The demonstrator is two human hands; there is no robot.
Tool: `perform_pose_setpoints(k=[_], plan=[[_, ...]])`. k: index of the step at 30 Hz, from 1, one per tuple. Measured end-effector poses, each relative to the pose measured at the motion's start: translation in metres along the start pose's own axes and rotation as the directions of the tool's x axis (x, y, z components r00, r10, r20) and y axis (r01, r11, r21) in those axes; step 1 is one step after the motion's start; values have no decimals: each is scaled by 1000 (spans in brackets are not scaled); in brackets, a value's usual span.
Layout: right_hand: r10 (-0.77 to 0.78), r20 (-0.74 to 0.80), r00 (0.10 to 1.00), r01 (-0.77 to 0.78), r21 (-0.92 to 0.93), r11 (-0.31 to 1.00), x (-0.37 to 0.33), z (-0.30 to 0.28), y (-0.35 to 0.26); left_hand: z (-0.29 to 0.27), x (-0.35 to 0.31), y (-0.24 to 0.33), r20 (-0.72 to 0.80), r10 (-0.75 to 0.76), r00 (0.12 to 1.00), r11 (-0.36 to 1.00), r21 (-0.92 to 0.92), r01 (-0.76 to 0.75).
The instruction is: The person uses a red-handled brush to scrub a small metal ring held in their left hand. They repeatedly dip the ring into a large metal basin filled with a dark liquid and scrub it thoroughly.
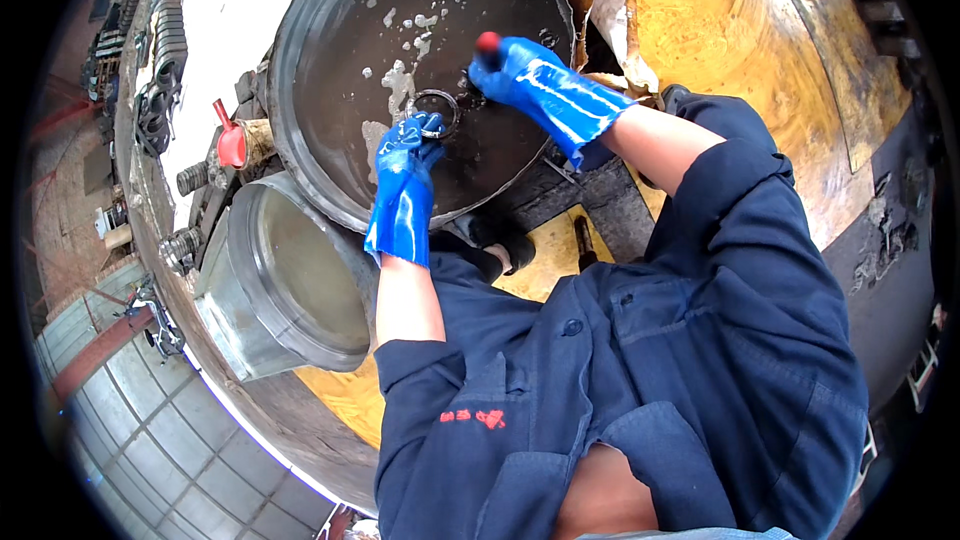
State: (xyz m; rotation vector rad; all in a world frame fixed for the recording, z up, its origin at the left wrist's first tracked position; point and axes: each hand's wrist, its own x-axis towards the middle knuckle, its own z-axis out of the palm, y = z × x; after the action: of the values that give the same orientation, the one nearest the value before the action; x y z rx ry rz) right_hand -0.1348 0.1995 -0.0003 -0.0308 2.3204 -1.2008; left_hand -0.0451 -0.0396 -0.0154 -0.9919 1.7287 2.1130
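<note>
In a blue rubber glove, my left hand is closed on a dark metal ring, held over a large round tub of dark, murky liquid. Pale foam floats around it. To the ring's upper right, my right hand, gloved the same way, is closed around a tool with a rounded red end. That red end sticks up out of the fist. The rest of the tool is hidden below the glove, so its kind cannot be told. A small gap shows between the right hand and the ring.
Left of the tub stands a grey metal bucket with cloudy liquid. Beyond it lie a red plastic scoop and stacked metal rings. More stacked rings stand farther left. Torn cardboard leans at the tub's right edge.
</note>
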Motion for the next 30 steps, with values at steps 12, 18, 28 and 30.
perform_pose_setpoints(k=[12,18,28,30], plan=[[-315,-29,949,313,245,918,-7,-3,-5,16,-7,19,-59,58,997,995,-80,-63],[-470,210,857,371,380,847,-30,3,-20,-2,-4,12,-73,164,984,986,-16,-165],[-111,256,960,13,355,935,2,-2,2,-5,-3,16,56,82,995,981,-178,-71],[-184,240,953,78,394,916,7,-3,18,16,2,16,165,19,986,964,-266,25]])
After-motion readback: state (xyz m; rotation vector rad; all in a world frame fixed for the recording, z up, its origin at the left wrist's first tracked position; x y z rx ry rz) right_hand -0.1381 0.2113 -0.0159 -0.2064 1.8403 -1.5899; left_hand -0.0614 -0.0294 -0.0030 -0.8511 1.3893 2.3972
